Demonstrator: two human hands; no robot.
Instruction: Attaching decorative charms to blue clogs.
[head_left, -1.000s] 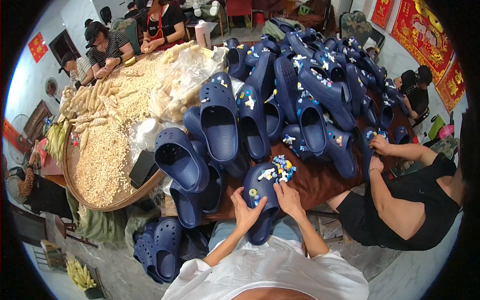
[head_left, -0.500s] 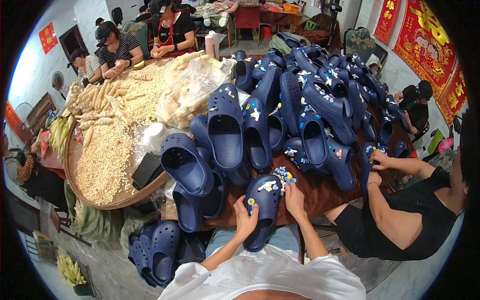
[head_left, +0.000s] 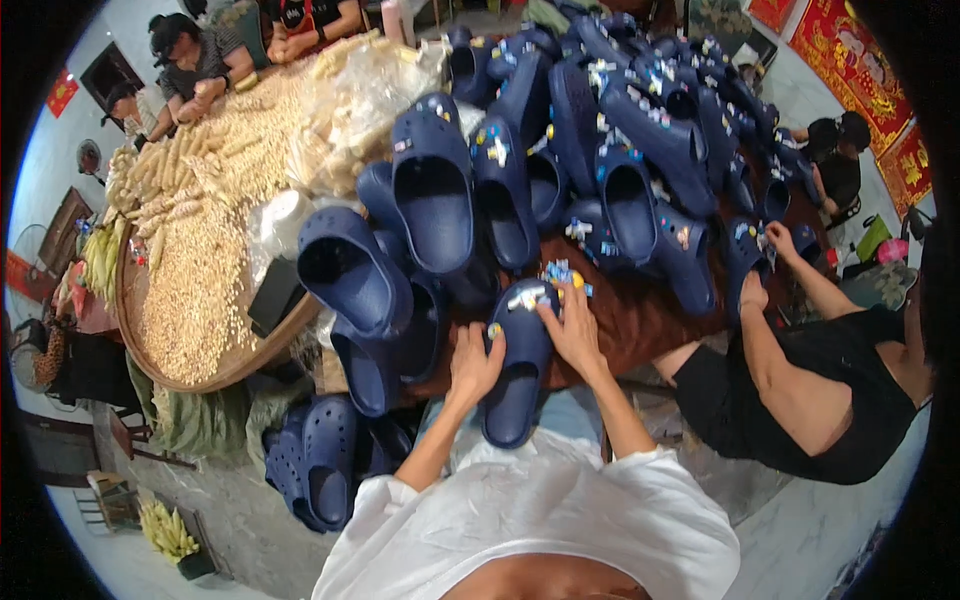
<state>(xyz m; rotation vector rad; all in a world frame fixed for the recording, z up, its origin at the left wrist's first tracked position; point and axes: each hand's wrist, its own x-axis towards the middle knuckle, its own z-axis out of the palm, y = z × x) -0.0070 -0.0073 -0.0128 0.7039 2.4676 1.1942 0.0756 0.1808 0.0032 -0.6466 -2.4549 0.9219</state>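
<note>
A navy clog (head_left: 520, 345) lies toe-away in front of me at the table's front edge. My left hand (head_left: 474, 364) closes on its left side, the thumb over the upper beside a small round yellow charm (head_left: 494, 330). On the toe sits a white figure charm (head_left: 527, 298). My right hand (head_left: 575, 332) grips the clog's right side by the toe, thumb on the upper. Its fingertips lie close to a small heap of colourful charms (head_left: 560, 272) just beyond the toe; whether they also hold a charm is hidden.
Navy clogs (head_left: 432, 190) are piled before me and to the right, many with charms; more (head_left: 328, 460) are low at left. A round tray (head_left: 190, 378) of corn kernels stands left, with a black phone (head_left: 275, 297). At right, a person (head_left: 820, 370) handles a clog; others sit beyond.
The view has tilted, so everything appears higher. My right hand has moved from the charm heap onto the clog's toe, near the white charm. My left hand keeps its hold.
</note>
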